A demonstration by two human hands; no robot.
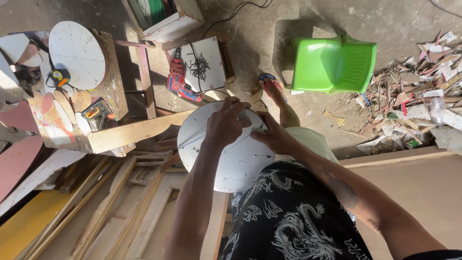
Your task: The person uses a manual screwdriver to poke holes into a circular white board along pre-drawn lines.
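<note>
Both our hands on white round board [231,159] across lap. L hand [225,124] curled, pressing top edge; R hand [274,137] pinching sth small, can't tell what. We judge: keep board steady w/ L, follow drawn lines.

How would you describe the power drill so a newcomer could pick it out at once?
Start at the bright green plastic chair near the top and look left to the white square board scattered with dark screws. The drill lies along that board's left edge, the only red tool there, trailing a black cord.
</note>
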